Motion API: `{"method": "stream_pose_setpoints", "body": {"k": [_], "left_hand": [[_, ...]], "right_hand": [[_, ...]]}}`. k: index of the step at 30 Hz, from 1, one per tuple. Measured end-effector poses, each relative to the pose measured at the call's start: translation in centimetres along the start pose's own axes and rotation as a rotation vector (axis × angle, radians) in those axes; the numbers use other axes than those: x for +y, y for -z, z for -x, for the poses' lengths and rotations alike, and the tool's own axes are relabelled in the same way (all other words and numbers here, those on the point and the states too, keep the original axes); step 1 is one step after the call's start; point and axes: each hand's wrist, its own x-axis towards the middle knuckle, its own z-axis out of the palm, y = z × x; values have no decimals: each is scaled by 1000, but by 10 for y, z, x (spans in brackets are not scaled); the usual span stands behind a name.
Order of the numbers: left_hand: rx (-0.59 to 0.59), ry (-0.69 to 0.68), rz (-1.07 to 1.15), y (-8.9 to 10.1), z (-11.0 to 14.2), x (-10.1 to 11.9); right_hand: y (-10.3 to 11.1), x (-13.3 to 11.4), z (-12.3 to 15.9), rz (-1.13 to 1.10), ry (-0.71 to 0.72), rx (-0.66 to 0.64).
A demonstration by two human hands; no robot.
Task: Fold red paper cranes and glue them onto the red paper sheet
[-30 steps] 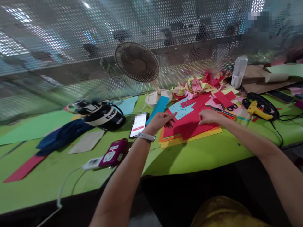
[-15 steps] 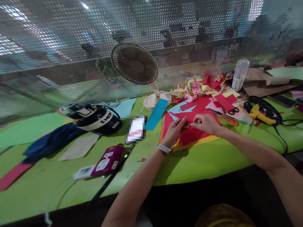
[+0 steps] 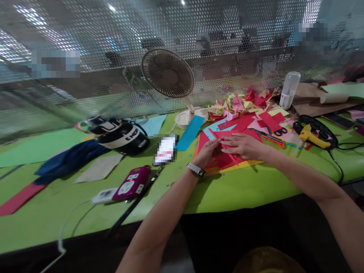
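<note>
Perforated screening [image 3: 216, 22] backs a green tabletop [image 3: 233, 189], where red paper [image 3: 226, 162] lies beneath the right hand [image 3: 243, 147], fingers spread nearly flat; close beside, whether the left hand [image 3: 208, 152] has anything in its grip, I cannot tell.

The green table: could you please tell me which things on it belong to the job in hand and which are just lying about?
Likely in the job: red paper, under the right hand; perhaps scissors, cutter.
Seemingly just lying about: fan, lit phone, black flask, blue cloth.
</note>
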Motion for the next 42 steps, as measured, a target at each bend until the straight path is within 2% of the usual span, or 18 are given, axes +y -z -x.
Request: {"method": "stream_pose_setpoints", "body": {"k": [4, 10, 15, 22, 27, 33, 36, 42], "left_hand": [[-17, 11, -16, 1, -2, -1], [-5, -2, 25, 3, -5, -3], [-56, 17, 19, 5, -7, -4], [-38, 26, 34, 1, -8, -2], [-50, -14, 45, -2, -10, -2], [-72, 15, 50, 2, -8, -5], [-119, 42, 62, 5, -6, -7], [-175, 55, 122, 9, -2, -5]], "right_hand": [[-5, -4, -5, 55, -1, -54], [-3, -5, -5, 106, 45, -24], [-8, -6, -6, 131, 70, 7], [-8, -8, -9, 206, 68, -40], [-8, -10, -9, 190, 80, -20], [-13, -5, -8, 192, 117, 64], [-16, -4, -7, 176, 126, 41], [1, -3, 0, 91, 46, 103]]}}
